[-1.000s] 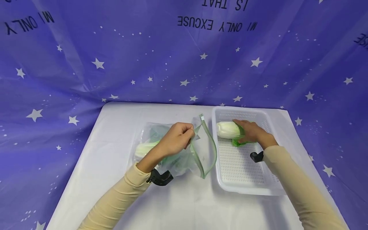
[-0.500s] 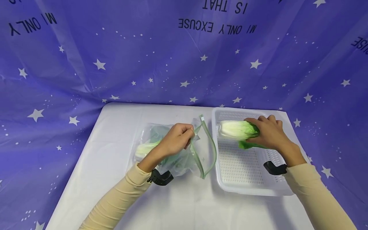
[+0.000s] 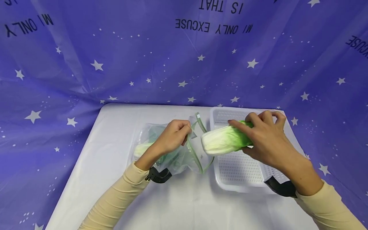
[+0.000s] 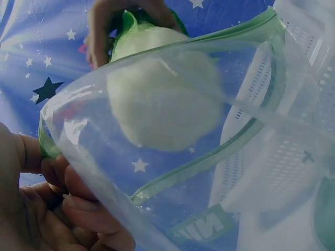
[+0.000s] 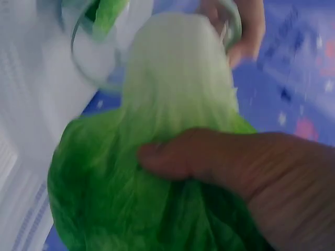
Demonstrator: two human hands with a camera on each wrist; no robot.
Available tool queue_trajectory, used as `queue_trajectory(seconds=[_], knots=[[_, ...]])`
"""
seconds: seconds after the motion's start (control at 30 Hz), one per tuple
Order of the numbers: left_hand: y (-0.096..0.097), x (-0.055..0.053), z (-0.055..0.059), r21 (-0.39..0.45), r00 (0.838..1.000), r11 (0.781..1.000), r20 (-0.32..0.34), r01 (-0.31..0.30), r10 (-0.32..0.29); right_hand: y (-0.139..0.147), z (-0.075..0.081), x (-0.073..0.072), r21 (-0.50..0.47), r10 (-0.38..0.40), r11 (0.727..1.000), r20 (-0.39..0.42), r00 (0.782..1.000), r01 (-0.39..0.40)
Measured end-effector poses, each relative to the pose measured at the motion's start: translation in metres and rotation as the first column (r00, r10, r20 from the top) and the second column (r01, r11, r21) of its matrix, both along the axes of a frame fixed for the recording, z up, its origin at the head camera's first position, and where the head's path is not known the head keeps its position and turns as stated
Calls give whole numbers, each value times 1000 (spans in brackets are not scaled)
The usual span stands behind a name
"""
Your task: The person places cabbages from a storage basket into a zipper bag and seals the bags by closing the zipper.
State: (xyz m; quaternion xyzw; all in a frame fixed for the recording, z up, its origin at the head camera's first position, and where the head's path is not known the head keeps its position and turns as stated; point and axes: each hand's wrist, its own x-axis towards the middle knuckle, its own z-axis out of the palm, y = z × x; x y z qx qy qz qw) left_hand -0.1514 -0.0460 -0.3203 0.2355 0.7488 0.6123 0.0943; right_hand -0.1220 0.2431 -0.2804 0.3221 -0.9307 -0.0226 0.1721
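Note:
My right hand [image 3: 265, 137] grips a napa cabbage [image 3: 221, 140] around its green leafy end. The white base points left, at the mouth of a clear zip bag [image 3: 179, 161] with a green edge. In the right wrist view my thumb [image 5: 193, 154] lies across the leaves of the cabbage [image 5: 178, 68]. My left hand [image 3: 172, 137] pinches the bag's rim, and the mouth gapes toward the right. Through the bag [image 4: 199, 209] in the left wrist view shows the cabbage's round base [image 4: 165, 99]. Another pale green vegetable [image 3: 142, 149] lies inside the bag, partly behind my left wrist.
A white perforated plastic basket [image 3: 238, 187] stands on the right of the white table [image 3: 178, 207], beneath the held cabbage. Behind the table hangs a purple curtain [image 3: 161, 57] with stars and lettering. Each wrist wears a black camera mount [image 3: 161, 175].
My right hand has lifted the cabbage out of the basket and carried it left over the basket's left rim to the bag's mouth. My left hand stays nearly still on the bag's edge.

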Motion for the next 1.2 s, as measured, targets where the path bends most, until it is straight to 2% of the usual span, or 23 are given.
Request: queue_trajectory(seconds=[0.13, 0.23, 0.33, 0.43, 0.57, 0.7, 0.8, 0.87, 1.0, 1.07, 1.13, 1.2], knots=[[-1, -8, -14, 7, 1000, 1000, -2, 5, -5, -29, -5, 11, 83, 69, 995, -98, 993, -61], [-2, -13, -24, 18, 1000, 1000, -2, 13, -13, -48, -10, 17, 144, 116, 985, -133, 984, -97], [-4, -14, -27, 46, 1000, 998, -3, 31, -31, -63, -13, 16, 176, 175, 972, -102, 979, -155], [-7, -13, -28, 79, 999, 996, -2, 47, -47, -72, -15, 10, 181, 240, 957, -58, 969, -226], [-11, -11, -26, 105, 999, 993, -23, 44, -41, -78, -18, -1, 161, 260, 955, -49, 964, -249], [-14, -10, -22, 124, 998, 991, -38, 52, -48, -82, -17, -8, 109, 221, 972, -115, 969, -208], [-16, -9, -18, 137, 998, 989, -38, 54, -49, -86, -15, -10, 89, 224, 973, -160, 961, -212], [-17, -9, -16, 146, 998, 988, -46, 48, -41, -90, -15, -10, 91, 269, 962, -147, 952, -258], [-19, -9, -14, 151, 997, 987, -65, 46, -37, -101, -23, -8, 58, 392, 919, -32, 919, -390], [-20, -9, -13, 158, 997, 986, -73, 47, -36, -105, -28, -7, 32, 409, 913, -28, 912, -408], [-21, -8, -12, 171, 997, 984, -77, 41, -29, -109, -33, -8, 3, 375, 927, -81, 924, -376], [-22, -7, -11, 181, 997, 983, -77, 32, -18, -112, -35, -10, -47, 294, 952, -155, 943, -304]])
